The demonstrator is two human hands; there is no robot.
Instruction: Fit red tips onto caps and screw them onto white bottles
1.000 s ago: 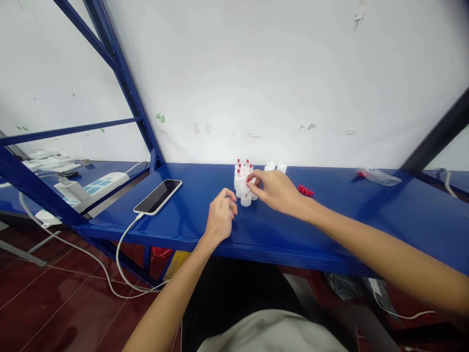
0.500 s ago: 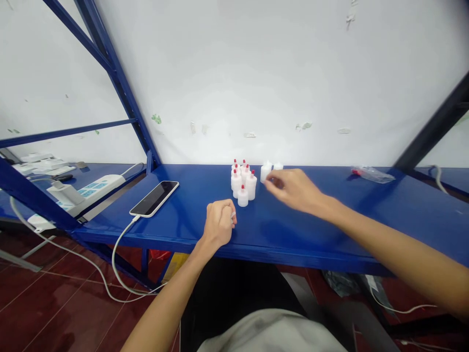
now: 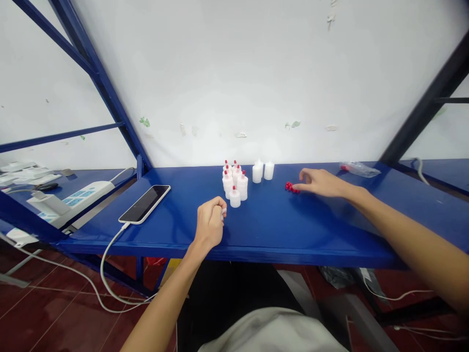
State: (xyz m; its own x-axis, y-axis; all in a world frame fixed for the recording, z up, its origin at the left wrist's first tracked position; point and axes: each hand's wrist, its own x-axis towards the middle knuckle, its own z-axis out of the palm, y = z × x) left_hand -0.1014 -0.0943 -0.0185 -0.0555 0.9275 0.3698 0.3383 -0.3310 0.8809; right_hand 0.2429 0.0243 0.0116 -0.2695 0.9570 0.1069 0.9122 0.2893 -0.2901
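Note:
My left hand (image 3: 211,222) is closed in a fist near the table's front edge, round what looks like a small white bottle (image 3: 223,211); only a bit of it shows. Just beyond stands a cluster of small white bottles (image 3: 235,197) with red tips. To their right are a few plain white bottles (image 3: 257,173) without red tips. My right hand (image 3: 318,183) reaches over a little pile of red caps (image 3: 292,187), thumb and fingers apart, the thumb tip at the pile's right edge. I see nothing held in it.
A phone (image 3: 145,204) with a white charging cable lies on the blue table (image 3: 264,230) at left. A clear plastic bag (image 3: 361,169) with something red inside lies at the back right. Blue frame posts rise at both sides; a power strip (image 3: 78,195) sits beyond the left one.
My right hand has moved right, away from the plain white bottles, to the red caps, which it uncovers. My left hand keeps its closed hold. The view has shifted slightly.

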